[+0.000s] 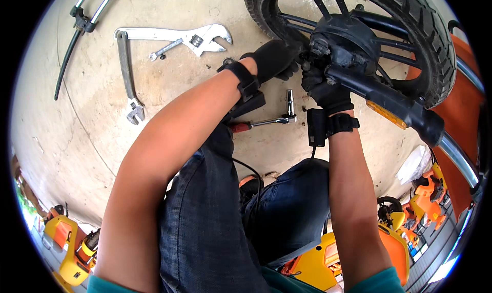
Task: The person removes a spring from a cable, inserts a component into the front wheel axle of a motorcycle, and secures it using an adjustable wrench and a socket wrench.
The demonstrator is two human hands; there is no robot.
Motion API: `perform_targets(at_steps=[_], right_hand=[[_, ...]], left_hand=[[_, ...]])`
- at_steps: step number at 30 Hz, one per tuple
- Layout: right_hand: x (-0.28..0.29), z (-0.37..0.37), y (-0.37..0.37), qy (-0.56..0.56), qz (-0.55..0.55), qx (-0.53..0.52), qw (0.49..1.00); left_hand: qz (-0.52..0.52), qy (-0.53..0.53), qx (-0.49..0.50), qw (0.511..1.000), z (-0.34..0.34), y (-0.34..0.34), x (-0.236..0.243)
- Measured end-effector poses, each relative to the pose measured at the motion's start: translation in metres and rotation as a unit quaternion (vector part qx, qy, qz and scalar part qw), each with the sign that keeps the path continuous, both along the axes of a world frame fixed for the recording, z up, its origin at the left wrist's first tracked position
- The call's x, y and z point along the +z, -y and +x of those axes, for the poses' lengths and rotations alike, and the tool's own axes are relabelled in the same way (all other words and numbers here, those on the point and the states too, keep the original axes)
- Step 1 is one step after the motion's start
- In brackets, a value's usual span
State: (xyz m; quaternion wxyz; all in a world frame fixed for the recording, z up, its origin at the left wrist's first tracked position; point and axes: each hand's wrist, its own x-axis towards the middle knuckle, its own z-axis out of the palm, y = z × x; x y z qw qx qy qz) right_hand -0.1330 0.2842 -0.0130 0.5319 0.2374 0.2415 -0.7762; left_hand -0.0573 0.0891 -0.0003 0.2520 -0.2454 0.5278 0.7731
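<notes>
A head-worn fisheye view faces down past the wearer's knees, near the left hand, right hand and wheel.

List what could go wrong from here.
The gloved left hand and right hand are close against the wheel's dark hub; if it turned, they might get pinched. The thin black cable, hanging in a loose curve, could snag. The ratchet, lying loose on the floor, might get kicked.
</notes>
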Motion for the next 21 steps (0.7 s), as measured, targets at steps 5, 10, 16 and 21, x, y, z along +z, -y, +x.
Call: perform_targets(at_steps=[5,10,16,21], right_hand=[[-0.008,0.001,-0.003,0.015,-0.004,-0.008,1.0],[-0.001,0.002,-0.003,0.026,-0.024,0.012,0.999],[0.008,-0.001,0.0,0.025,-0.002,0.012,1.0],[0.009,-0.003,0.0,-0.01,-0.025,0.044,0.999]], left_hand=[[-0.083,-0.073,-0.116,0.987,-0.007,0.006,-0.012],[0.006,-0.017,-0.019,1.0,-0.009,0.001,-0.01],[0.072,-0.055,0.037,0.995,-0.003,-0.001,-0.011],[0.039,-0.052,0.015,0.998,-0.003,0.0,-0.017]])
